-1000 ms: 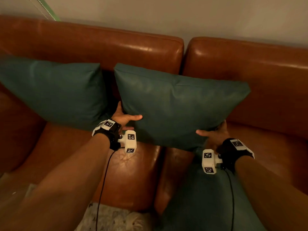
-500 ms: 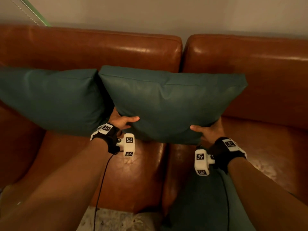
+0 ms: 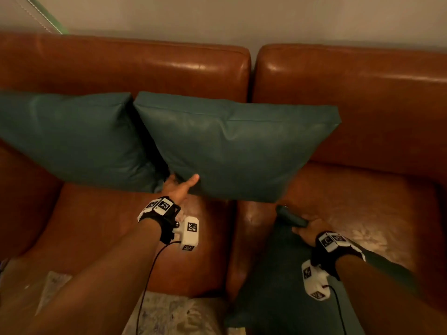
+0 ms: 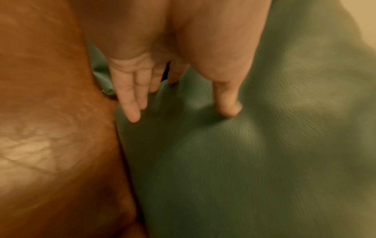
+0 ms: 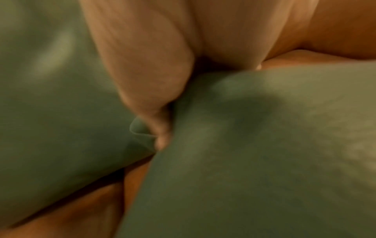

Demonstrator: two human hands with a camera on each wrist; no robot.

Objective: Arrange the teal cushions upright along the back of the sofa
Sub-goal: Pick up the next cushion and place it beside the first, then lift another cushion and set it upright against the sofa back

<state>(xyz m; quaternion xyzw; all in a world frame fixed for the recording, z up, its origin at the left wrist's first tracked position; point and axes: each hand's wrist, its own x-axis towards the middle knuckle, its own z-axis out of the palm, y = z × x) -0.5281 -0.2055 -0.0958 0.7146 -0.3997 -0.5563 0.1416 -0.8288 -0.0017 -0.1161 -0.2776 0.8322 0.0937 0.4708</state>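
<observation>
Now that my right hand (image 3: 307,229) has left the middle teal cushion (image 3: 232,146), upright against the sofa back (image 3: 145,66) at 12 o'clock, to pinch a corner of the third cushion (image 3: 290,286) at 5 o'clock, my straight-fingered left hand (image 3: 179,187) merely steadies the placed one.

My head cam sits above the seat front, tilted down and forward at the sofa (image 3: 169,68) back and the wall; both forearms enter from the bottom. Left wrist cam looks along the left hand (image 3: 177,188), close on the lower left corner of the middle cushion (image 3: 237,151), seat leather at frame left, blurred. Right wrist cam is closer still, along the right hand (image 3: 310,229) onto a front cushion (image 3: 278,274) corner, very blurred. Head cam shares each corner with that wrist cam.
</observation>
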